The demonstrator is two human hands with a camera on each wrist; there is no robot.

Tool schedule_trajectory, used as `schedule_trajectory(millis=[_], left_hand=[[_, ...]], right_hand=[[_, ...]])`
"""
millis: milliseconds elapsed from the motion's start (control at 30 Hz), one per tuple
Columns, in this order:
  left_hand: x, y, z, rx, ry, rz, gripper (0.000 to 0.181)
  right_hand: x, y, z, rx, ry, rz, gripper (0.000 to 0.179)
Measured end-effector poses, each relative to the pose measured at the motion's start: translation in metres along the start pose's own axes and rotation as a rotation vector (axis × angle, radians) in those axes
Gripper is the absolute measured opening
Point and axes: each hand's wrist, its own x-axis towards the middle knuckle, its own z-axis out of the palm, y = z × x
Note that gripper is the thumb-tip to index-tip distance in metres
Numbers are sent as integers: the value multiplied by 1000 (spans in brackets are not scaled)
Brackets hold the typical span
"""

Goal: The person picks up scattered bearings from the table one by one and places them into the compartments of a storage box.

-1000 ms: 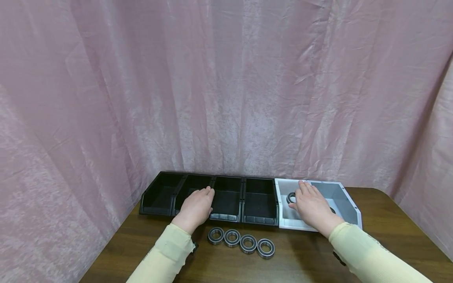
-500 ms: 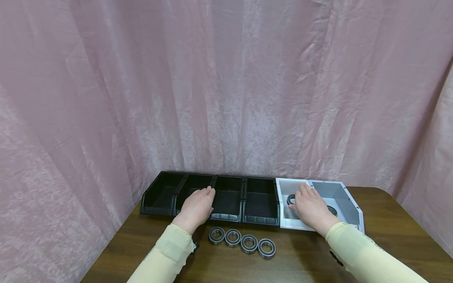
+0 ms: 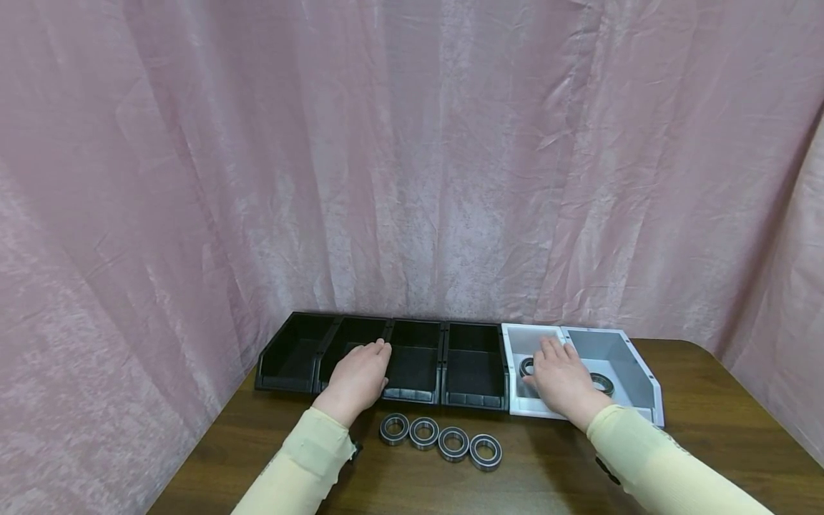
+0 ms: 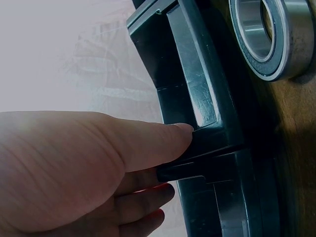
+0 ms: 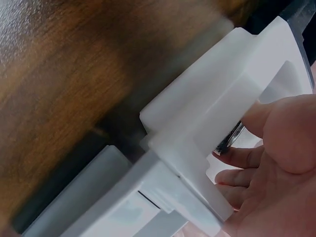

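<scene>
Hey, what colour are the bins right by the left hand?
Those bins are black; the head view shows it best.

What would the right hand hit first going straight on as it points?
Probably the white bin's back wall. Depth is unclear; if the right hand cleared its rim, the pink curtain would come next.

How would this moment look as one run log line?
left hand: at black bins; right hand: by ring in white bin, grip unclear; another ring: grey bin; table: four metal rings
</scene>
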Motion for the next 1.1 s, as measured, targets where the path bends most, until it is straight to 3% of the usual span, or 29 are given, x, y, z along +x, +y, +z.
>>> schedule_trajectory(millis=[233, 1100], left_hand=[[0, 0, 0, 3, 6, 4, 59], [0, -2, 2, 11, 21, 19, 58]], right_hand=[[-2, 1, 8, -40, 47, -30, 52], [4, -6, -1, -61, -88, -13, 47]])
